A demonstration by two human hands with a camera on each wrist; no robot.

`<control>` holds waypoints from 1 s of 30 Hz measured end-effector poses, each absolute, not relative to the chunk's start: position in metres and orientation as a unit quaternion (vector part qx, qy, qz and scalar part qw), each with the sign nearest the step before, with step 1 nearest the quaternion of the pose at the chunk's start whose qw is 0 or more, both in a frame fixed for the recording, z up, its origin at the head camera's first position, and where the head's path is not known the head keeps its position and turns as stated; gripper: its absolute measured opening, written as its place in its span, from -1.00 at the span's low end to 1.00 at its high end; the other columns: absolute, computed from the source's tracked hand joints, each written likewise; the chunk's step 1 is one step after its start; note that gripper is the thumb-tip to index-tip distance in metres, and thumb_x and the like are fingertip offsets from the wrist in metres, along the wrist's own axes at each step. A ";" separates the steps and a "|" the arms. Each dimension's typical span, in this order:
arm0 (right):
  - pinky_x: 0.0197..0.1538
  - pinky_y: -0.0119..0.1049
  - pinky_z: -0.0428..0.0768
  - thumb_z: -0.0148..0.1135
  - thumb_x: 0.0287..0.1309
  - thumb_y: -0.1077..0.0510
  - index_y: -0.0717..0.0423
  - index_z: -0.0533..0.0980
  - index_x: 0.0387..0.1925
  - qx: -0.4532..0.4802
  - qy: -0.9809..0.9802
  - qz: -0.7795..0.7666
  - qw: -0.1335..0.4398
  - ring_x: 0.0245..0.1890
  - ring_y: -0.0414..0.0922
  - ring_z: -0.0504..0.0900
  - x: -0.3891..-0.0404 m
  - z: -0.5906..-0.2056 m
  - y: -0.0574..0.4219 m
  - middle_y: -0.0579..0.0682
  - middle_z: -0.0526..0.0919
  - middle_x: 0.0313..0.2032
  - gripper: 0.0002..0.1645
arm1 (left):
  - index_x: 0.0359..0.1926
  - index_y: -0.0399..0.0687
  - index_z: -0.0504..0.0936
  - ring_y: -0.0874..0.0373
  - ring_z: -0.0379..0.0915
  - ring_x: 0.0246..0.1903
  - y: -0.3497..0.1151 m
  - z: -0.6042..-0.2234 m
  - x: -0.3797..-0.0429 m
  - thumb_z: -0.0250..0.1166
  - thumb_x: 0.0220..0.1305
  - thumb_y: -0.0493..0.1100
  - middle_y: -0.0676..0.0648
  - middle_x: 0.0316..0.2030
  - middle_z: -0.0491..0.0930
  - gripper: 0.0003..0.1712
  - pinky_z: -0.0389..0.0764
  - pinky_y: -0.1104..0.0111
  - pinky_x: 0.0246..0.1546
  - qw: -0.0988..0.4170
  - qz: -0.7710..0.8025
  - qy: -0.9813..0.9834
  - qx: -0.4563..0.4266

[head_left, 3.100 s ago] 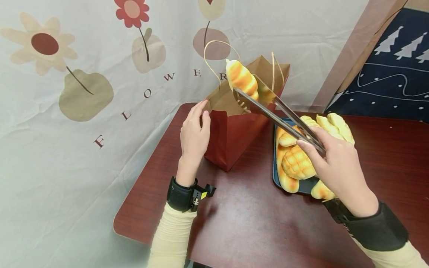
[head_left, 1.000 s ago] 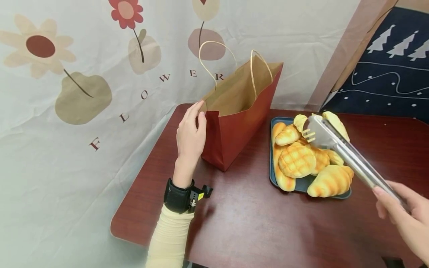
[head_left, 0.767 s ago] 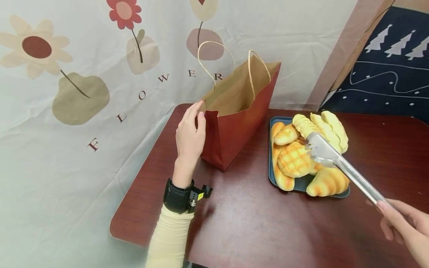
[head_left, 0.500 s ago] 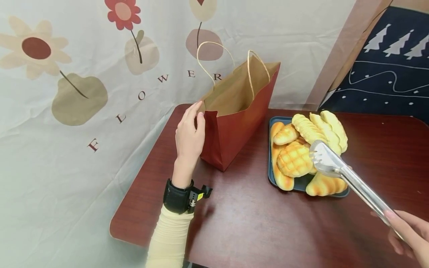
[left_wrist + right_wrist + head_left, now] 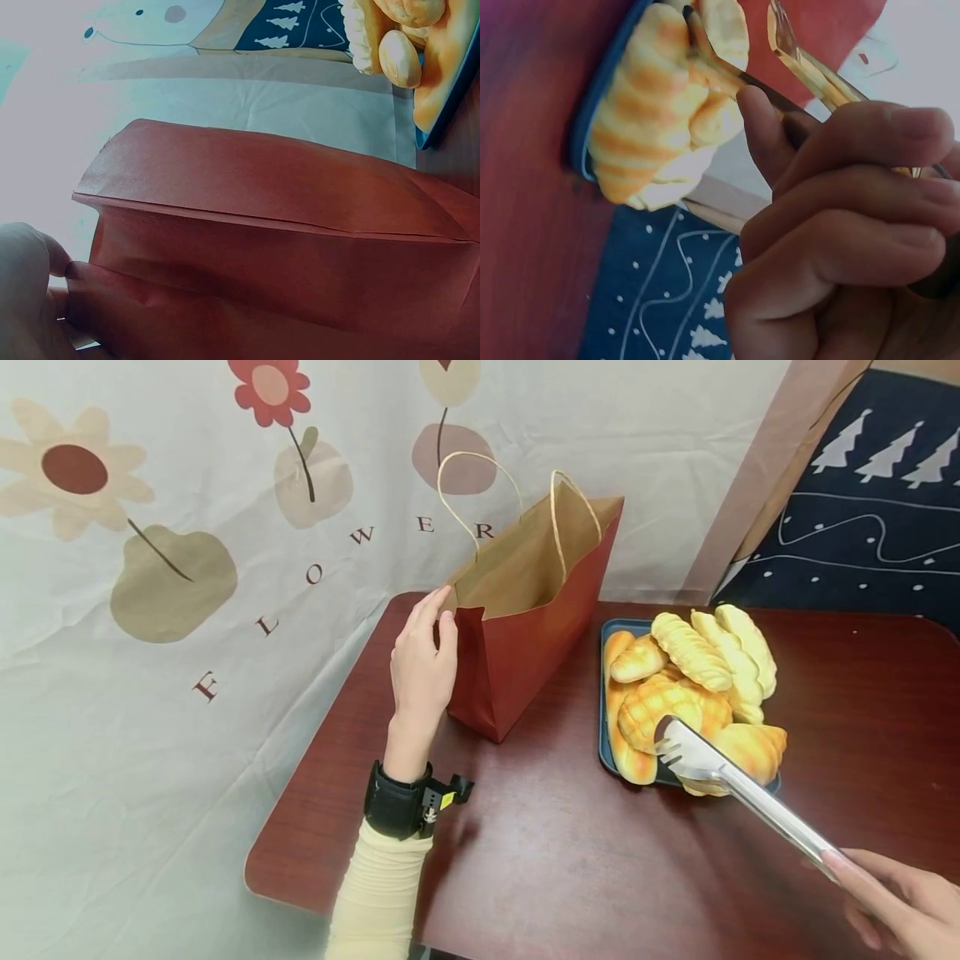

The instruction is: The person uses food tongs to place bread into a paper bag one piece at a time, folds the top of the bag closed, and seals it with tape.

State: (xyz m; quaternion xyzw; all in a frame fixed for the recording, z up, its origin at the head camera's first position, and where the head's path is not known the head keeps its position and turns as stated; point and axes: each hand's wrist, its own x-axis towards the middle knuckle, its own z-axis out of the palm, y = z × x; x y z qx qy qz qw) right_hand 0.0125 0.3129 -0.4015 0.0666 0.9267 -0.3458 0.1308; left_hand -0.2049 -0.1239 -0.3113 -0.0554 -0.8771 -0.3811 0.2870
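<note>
My left hand (image 5: 422,664) holds the near rim of a red paper bag (image 5: 525,652), which stands upright with its mouth open. In the left wrist view, the fingers (image 5: 26,277) grip the bag's folded edge. My right hand (image 5: 900,897) holds metal tongs (image 5: 772,810) by the handles. Over the near side of a blue tray (image 5: 603,727), the tong ends are beside a croissant-shaped bread (image 5: 757,752), partly covering it. A round, grid-patterned bread (image 5: 637,714) lies close by. The right wrist view shows the tong arms (image 5: 810,71) spread apart.
Several other breads lie heaped on the tray, including a pale twisted one (image 5: 690,652) and a long one (image 5: 636,766). The brown table (image 5: 540,860) meets a flower-print cloth (image 5: 300,602) at the left and back. A dark tree-print cloth (image 5: 862,543) hangs at the right.
The tongs carried a striped bread over the bag; that bread is no longer in them. They moved back over the tray, then lower towards its near side. My left hand stayed at the bag.
</note>
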 end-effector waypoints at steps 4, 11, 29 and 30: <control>-0.69 -0.33 0.25 -0.25 0.45 -0.12 0.33 0.44 0.04 0.073 0.928 -0.333 0.147 -0.81 -0.26 0.26 0.005 -0.400 0.301 -0.16 0.42 -0.72 -0.39 | 0.26 0.21 0.46 0.22 0.45 0.18 -0.124 -0.311 -0.205 -0.10 0.42 0.00 0.18 0.25 0.45 -0.54 0.52 0.11 0.02 0.286 -0.383 -0.877 -0.056; -0.59 -0.32 0.27 -0.24 0.46 -0.09 0.13 0.44 -0.23 0.063 0.908 -0.386 0.149 -0.69 -0.15 0.41 0.000 -0.412 0.290 -0.10 0.50 -0.65 -0.56 | 0.27 0.23 0.45 0.25 0.44 0.18 -0.124 -0.310 -0.205 -0.11 0.43 0.01 0.20 0.26 0.44 -0.54 0.52 0.13 0.03 0.283 -0.382 -0.878 -0.058; -0.58 -0.35 0.15 -0.13 0.36 -0.23 0.11 0.51 -0.22 0.143 0.937 -0.308 0.086 -0.67 -0.25 0.32 0.008 -0.407 0.282 -0.15 0.43 -0.68 -0.47 | 0.27 0.21 0.45 0.25 0.44 0.19 -0.124 -0.312 -0.206 -0.11 0.43 0.00 0.20 0.25 0.44 -0.54 0.52 0.14 0.04 0.285 -0.379 -0.878 -0.057; -0.58 -0.34 0.14 -0.12 0.36 -0.23 0.10 0.51 -0.23 0.141 0.937 -0.308 0.082 -0.67 -0.25 0.32 0.008 -0.407 0.281 -0.15 0.43 -0.68 -0.49 | 0.27 0.21 0.45 0.25 0.44 0.19 -0.124 -0.312 -0.206 -0.11 0.43 0.00 0.20 0.25 0.44 -0.54 0.52 0.15 0.04 0.285 -0.379 -0.879 -0.057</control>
